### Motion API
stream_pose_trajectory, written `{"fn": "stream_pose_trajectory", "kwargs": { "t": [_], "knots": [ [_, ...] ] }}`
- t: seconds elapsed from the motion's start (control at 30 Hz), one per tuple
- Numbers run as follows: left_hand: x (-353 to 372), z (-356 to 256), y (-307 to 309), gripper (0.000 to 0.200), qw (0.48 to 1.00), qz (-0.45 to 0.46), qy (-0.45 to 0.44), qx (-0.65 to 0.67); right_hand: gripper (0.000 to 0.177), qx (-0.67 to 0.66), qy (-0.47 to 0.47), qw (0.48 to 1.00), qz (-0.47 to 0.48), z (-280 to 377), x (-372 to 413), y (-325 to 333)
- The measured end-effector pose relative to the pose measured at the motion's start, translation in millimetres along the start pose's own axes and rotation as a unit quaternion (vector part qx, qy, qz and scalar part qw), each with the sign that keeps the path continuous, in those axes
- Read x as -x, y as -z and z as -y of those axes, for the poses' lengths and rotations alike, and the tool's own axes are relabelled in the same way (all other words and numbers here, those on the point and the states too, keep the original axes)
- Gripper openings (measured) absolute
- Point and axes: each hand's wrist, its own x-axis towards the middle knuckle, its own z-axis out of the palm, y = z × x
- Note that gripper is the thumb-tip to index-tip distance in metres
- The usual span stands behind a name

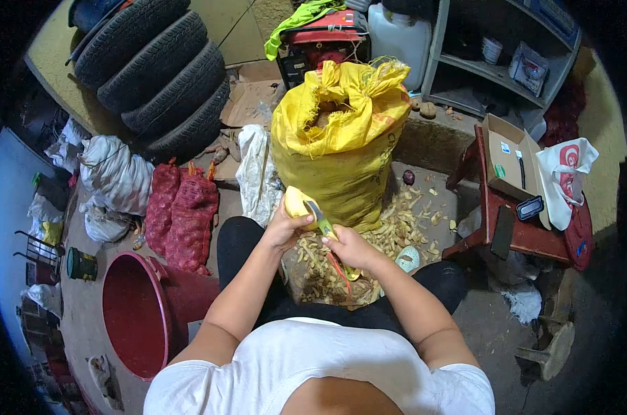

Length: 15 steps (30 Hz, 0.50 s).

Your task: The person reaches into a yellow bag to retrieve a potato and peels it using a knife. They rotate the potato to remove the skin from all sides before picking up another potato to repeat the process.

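My left hand [286,227] is wrapped round a pale yellow, peeled potato [298,200]. In my right hand [353,249] is a peeler [320,218] with a green handle, its metal blade against the potato's right side. Both hands are over a heap of peelings [320,273] that covers the floor between my knees. A strip of orange-red [338,271] shows just below my right hand. Right in front of the hands stands a large yellow sack [338,159], its top rolled open.
A dark red tub [137,311] stands at my left, with red mesh bags [192,218] beyond it. Stacked tires [165,79] lean at the back left. To the right, a red stool [528,238] carries a cardboard box [510,159] and a white bag [564,180].
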Motion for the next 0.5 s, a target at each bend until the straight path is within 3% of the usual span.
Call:
{"fn": "stream_pose_trajectory", "kwargs": {
  "t": [0.1,0.23,0.3,0.33,0.5],
  "knots": [
    [-2,-3,3,0.068,0.999,0.022,-0.001,-0.028,0.026,0.03,-0.017,0.999,0.002,-3,-1,6],
    [-2,-9,7,0.066,0.994,0.058,-0.018,-0.087,0.029,-0.046,-0.011,0.997,0.058,10,3,17],
    [-2,-7,9,0.065,0.997,0.058,0.004,-0.044,0.028,0.021,-0.058,0.997,0.039,29,9,14],
    [-1,-7,9,0.065,0.997,0.058,0.002,-0.042,0.027,-0.029,-0.026,0.999,0.003,18,8,1],
    [3,-3,7,0.061,0.997,0.05,0.028,0.06,0.026,-0.02,0.023,0.999,-0.012,21,12,2]
  ]
}}
